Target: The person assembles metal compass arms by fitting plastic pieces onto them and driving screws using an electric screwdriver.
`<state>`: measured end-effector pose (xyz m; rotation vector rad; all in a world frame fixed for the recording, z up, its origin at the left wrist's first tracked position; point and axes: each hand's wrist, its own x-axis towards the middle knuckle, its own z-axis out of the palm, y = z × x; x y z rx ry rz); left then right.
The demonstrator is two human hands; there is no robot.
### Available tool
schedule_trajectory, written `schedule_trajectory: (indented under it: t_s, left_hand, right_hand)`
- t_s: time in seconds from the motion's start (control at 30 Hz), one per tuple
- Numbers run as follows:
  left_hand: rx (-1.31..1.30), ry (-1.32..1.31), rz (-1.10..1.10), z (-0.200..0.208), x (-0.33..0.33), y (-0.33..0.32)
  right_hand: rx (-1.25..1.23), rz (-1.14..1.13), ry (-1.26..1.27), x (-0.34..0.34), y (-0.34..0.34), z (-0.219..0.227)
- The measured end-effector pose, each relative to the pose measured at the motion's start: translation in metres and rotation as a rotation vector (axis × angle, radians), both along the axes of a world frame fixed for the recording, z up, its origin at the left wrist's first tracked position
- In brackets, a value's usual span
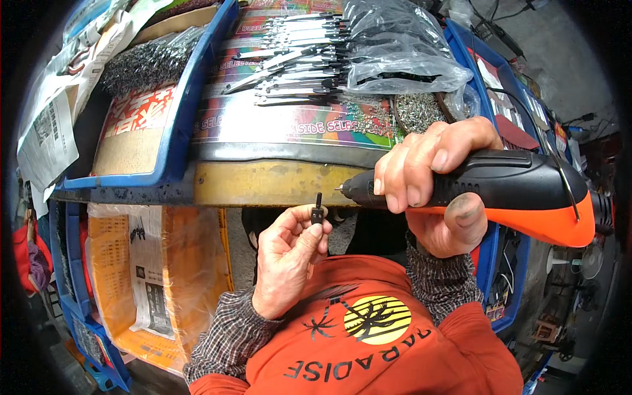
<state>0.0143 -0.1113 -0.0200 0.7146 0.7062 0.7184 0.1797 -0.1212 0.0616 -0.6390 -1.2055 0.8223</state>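
My right hand (pixel 428 164) is wrapped round a black and orange electric screwdriver (pixel 536 184), which lies sideways with its bit pointing left. In front of the bench edge, my left hand (pixel 283 263) pinches a small black part (pixel 317 214) with a thin stem standing upright. The screwdriver's bit is close to this part, with a small gap between them. On the bench beyond my hands lies a row of slim black and silver pieces (pixel 299 59). Small metal screws (pixel 421 113) are heaped to the right of them.
A blue tray (pixel 174 141) of dark small parts stands at the left. Clear plastic bags (pixel 401 46) lie at the back. Below the bench's yellow edge (pixel 263 184), an orange crate (pixel 191 263) lined with plastic sits at the left. Another blue tray (pixel 484 62) is at the right.
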Motion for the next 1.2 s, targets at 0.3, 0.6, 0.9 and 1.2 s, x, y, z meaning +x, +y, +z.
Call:
schedule_trajectory:
  t_s: [0.3,0.6,0.9,1.2]
  left_hand:
    - [-0.050,0.037,-0.043,0.001,-0.001,0.002]
    - [-0.271,-0.094,0.020,0.003,0.010,0.005]
    - [-0.195,0.007,0.062,0.001,0.018,0.000]
    - [-0.161,0.054,0.056,0.001,0.019,-0.001]
  right_hand:
    - [0.001,-0.006,-0.022,-0.001,0.000,-0.003]
    - [0.013,0.029,-0.035,0.002,0.001,-0.006]
    - [0.023,0.121,-0.061,0.005,0.003,-0.006]
    - [-0.013,0.135,-0.071,0.004,0.003,-0.009]
